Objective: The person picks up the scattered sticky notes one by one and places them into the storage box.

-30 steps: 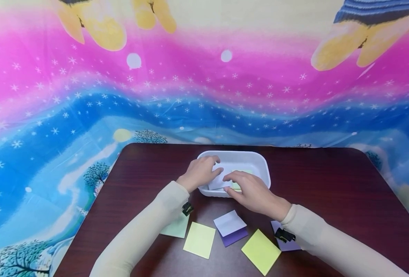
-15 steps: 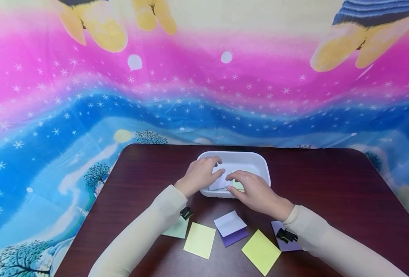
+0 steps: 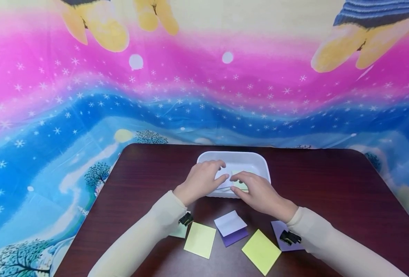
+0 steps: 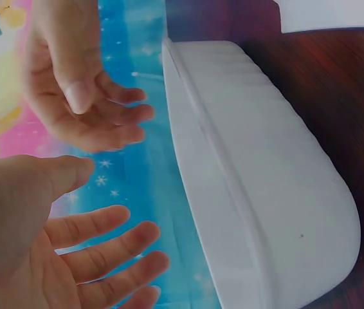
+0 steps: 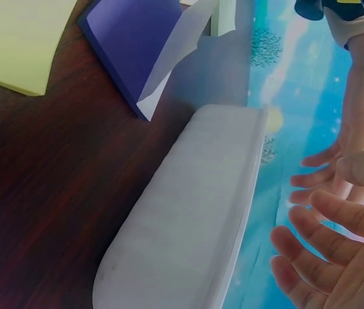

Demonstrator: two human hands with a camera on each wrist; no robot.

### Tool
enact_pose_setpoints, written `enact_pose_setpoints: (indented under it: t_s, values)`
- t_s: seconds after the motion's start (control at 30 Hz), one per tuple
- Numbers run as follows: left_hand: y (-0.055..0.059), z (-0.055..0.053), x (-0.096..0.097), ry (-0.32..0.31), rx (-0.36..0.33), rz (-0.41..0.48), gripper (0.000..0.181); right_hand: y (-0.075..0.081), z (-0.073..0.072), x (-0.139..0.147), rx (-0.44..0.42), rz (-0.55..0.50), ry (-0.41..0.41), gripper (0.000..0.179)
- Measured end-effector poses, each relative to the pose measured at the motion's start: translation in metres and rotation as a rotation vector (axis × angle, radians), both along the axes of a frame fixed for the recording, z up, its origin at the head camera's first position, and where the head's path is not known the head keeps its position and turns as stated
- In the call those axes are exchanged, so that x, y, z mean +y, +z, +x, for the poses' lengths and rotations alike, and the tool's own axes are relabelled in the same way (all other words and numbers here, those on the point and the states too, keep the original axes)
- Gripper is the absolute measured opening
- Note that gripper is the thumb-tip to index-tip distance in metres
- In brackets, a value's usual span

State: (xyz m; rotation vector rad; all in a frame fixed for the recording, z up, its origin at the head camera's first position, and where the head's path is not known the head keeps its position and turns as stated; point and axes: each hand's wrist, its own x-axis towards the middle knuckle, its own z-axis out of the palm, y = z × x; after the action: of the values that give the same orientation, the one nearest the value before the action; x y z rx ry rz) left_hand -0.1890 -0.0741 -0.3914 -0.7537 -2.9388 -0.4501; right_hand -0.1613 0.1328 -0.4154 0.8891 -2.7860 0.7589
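Both hands hover over a white plastic tub (image 3: 264,161) near the far side of the table. My left hand (image 3: 201,177) is above its left part, with nothing in the loosely bent fingers. Facing it, my right hand (image 3: 259,193) hangs over the near rim, also holding nothing. In the left wrist view, the left hand (image 4: 72,251) and the tub's outer wall (image 4: 278,161) stand apart. The right wrist view has the right hand (image 5: 336,257) beside the tub wall (image 5: 182,199). Inside the tub lie a whitish paper and a pale yellow-green paper (image 3: 240,184), partly hidden by the hands.
Nearer on the dark brown table (image 3: 138,169) lie square sticky note pads: pale yellow (image 3: 200,240), brighter yellow (image 3: 261,252), and purple with a lifted white sheet (image 3: 230,223). A green pad (image 3: 179,231) and another purple pad (image 3: 280,232) are partly under the sleeves.
My left hand has shifted slightly right and nearer to me. The right hand has drifted a little the same way. The note pads have stayed put.
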Motion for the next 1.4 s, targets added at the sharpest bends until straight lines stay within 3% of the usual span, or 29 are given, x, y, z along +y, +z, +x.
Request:
enact_pose_setpoints:
  t_s: [0.33,0.63,1.4]
  values:
    - [0.008,0.003,0.000,-0.014,-0.027,0.074,0.038,-0.003,-0.001,0.006,-0.013,0.011,-0.031,0.032]
    - [0.007,0.003,0.005,-0.024,-0.062,0.126,0.037,-0.005,-0.001,0.011,-0.013,-0.002,-0.047,0.031]
    - [0.002,0.028,0.022,-0.103,-0.043,0.061,0.037,-0.005,0.008,0.038,-0.020,-0.005,-0.126,0.030]
